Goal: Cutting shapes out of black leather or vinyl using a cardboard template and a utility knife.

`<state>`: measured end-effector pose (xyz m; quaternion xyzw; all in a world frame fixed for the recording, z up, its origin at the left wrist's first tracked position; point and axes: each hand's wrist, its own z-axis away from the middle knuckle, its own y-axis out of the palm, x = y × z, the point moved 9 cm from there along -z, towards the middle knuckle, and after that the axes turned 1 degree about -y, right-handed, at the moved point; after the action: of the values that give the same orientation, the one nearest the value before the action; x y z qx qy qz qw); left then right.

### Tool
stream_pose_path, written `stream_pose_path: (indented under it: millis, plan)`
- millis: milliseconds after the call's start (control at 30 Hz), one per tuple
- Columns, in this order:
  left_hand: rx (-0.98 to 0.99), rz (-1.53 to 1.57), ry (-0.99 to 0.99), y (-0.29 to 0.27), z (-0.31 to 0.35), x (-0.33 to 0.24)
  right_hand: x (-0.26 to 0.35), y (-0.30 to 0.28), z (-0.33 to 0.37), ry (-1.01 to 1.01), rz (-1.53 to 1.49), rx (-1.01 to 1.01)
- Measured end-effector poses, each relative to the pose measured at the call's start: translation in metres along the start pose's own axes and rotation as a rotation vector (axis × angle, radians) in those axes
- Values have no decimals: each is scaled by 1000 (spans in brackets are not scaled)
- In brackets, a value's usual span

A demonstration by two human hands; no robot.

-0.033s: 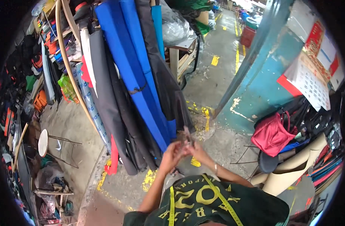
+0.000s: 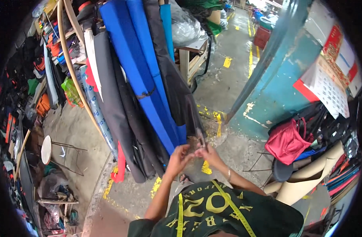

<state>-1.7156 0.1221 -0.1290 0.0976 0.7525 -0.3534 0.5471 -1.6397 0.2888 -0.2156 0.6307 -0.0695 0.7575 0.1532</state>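
Observation:
Both my hands are in front of my dark green shirt, above the floor near the foot of upright fabric rolls. In my right hand (image 2: 206, 154) is a thin, dark, pointed tool (image 2: 202, 138), its tip directed away from me. Blur hides its exact kind. My left hand (image 2: 178, 160) is just beside it, fingers bent with a gap between thumb and fingertips; I make out nothing held there. A yellow measuring tape (image 2: 180, 215) hangs down over my shirt (image 2: 212, 207). Closest to the hands are a blue roll (image 2: 139, 83) and a black roll (image 2: 173, 75).
A round-topped stool (image 2: 46, 150) stands left, near heaped materials. On the right are a teal pillar (image 2: 264, 94), a red bag (image 2: 287, 142), a dark round seat (image 2: 282, 170) and beige rolled sheets (image 2: 303, 181). A passage with yellow floor marks (image 2: 227, 62) runs ahead.
My hands have moved slightly apart, the right one shifting a little to the right with the pointed tool. The left hand's fingers have loosened. The view has shifted slightly.

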Motion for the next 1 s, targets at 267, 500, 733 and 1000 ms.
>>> stream_pose_path:
  millis: [267, 500, 733, 1000]
  plan:
    - [-282, -217, -191, -138, -133, 66, 76, -64, -144, -84, 193, -138]
    - [-423, -356, -220, -173, -226, 52, 220, -24, -344, -346, 136, 6]
    - [-595, -420, -199, -194, -299, 32, 568, 62, -474, -1297, 382, -67]
    - [-690, -771, -298, -186, -311, 35, 718, 164, -542, -1178, 997, 263]
